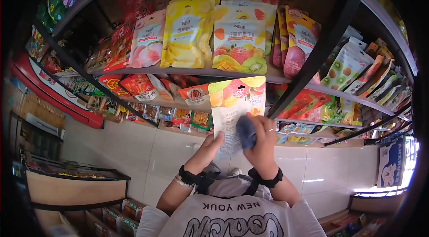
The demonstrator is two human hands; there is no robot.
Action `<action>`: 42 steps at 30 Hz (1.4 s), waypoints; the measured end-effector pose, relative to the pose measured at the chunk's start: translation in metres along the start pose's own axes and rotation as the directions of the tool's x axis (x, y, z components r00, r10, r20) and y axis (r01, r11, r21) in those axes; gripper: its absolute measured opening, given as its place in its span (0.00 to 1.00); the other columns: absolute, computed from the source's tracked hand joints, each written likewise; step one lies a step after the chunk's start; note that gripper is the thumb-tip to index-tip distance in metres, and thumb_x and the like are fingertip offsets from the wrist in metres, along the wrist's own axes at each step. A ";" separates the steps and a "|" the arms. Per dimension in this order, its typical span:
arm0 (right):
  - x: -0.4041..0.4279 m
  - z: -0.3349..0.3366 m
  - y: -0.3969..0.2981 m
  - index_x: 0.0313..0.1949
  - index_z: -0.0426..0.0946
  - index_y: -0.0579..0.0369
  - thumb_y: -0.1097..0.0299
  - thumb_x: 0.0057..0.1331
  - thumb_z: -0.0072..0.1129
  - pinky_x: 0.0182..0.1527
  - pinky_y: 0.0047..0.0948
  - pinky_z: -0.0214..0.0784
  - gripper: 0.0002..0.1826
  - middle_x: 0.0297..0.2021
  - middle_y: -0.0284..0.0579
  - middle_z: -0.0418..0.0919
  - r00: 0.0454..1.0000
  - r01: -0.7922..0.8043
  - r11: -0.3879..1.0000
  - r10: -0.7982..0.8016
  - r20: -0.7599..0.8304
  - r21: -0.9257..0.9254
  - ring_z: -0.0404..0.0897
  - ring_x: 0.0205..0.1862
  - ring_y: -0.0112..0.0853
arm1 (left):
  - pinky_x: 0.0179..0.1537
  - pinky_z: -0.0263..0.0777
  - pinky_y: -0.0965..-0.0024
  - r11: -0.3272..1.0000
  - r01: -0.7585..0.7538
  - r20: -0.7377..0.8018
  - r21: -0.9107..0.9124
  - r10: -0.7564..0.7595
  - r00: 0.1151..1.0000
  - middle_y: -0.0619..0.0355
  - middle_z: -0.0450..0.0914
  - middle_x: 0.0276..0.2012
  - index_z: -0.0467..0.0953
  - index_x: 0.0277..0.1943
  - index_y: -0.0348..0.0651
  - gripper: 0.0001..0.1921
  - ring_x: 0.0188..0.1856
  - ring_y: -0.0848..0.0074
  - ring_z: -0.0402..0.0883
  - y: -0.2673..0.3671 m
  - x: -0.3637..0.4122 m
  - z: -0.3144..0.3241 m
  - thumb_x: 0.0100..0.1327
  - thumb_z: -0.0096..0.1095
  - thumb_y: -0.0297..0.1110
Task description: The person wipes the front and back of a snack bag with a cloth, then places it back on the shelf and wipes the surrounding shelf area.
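Note:
A dried-fruit pouch (231, 109) with printed fruit at its top hangs in front of me, its text-covered side facing up. My left hand (209, 150) grips the pouch by its lower left edge, thumb on the face. In my right hand (263, 143) is a bunched dark blue-grey cloth (246, 132), pressed to or just over the pouch's right side; contact is hard to make out. Past the pouch's top edge, a matching mixed-fruit pouch (239, 39) fronts a row on the shelf (187, 71). Yellow banana-chip pouches (186, 32) stand to its left.
A black metal shelf post (318, 49) slants down close to my right hand. Lower shelves hold red snack bags (140, 86). Kiwi pouches (350, 62) stand on the right-hand shelf. Behind me at left is a wooden display bin (77, 186). Pale floor tiles (134, 150) lie below.

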State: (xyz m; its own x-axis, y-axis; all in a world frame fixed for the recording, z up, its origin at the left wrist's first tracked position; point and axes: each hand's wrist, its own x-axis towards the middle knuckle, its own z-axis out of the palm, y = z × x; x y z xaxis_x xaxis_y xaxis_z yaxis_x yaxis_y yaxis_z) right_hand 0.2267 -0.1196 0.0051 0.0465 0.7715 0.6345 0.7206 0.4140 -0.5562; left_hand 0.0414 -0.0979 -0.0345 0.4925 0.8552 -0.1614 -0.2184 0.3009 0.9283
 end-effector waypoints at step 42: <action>0.011 0.002 -0.005 0.57 0.77 0.54 0.77 0.47 0.69 0.51 0.43 0.68 0.33 0.47 0.49 0.75 0.993 0.092 0.995 -0.095 0.067 0.047 0.72 0.48 0.49 | 0.56 0.73 0.70 0.942 -0.220 -0.058 0.255 0.242 0.968 0.57 0.83 0.53 0.74 0.61 0.33 0.18 0.54 0.77 0.79 -0.004 0.012 -0.003 0.70 0.61 0.25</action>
State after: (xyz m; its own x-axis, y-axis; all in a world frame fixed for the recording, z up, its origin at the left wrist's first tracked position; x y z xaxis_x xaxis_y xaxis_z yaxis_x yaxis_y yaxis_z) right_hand 0.2220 -0.1123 0.0137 -0.0686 0.7591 0.6473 0.6888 0.5054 -0.5197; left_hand 0.0456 -0.0880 -0.0411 0.3750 0.9257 0.0493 -0.0996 -0.0126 0.9949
